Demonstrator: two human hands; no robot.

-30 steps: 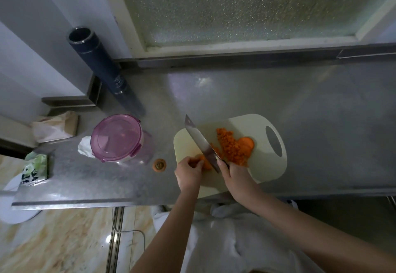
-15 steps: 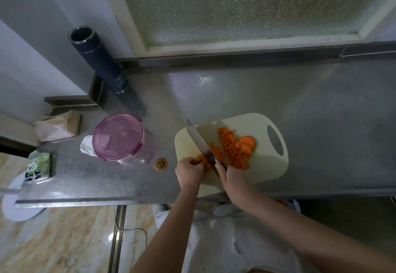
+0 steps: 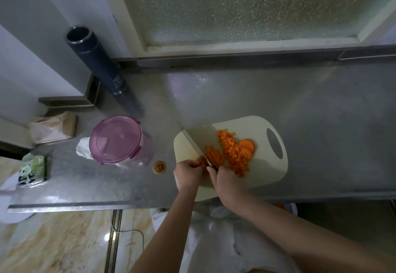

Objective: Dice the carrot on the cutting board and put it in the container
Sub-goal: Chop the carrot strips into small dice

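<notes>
Head view: dicing well under way, nothing yet put in the container.

On the cutting board [image 3: 265,178] a heap of diced carrot [image 3: 233,153] is seen, with uncut carrot strips [image 3: 214,157] just beside it on the left and a few round carrot slices [image 3: 248,147] touching it on the right. The knife [image 3: 197,142] is gripped at its handle by the right hand [image 3: 228,179], the blade laid across the board's left part. A small carrot piece [image 3: 201,162] is pinched under the curled fingers of the left hand [image 3: 187,175], right beside the blade. The container [image 3: 120,142] stands well apart on the table [image 3: 300,112], its pink lid [image 3: 115,138] closed, a trimmed carrot end [image 3: 159,167] between it and the board. It is judged that the strips and slices remain to be cut, the lid to be taken off and all the dice moved over.
</notes>
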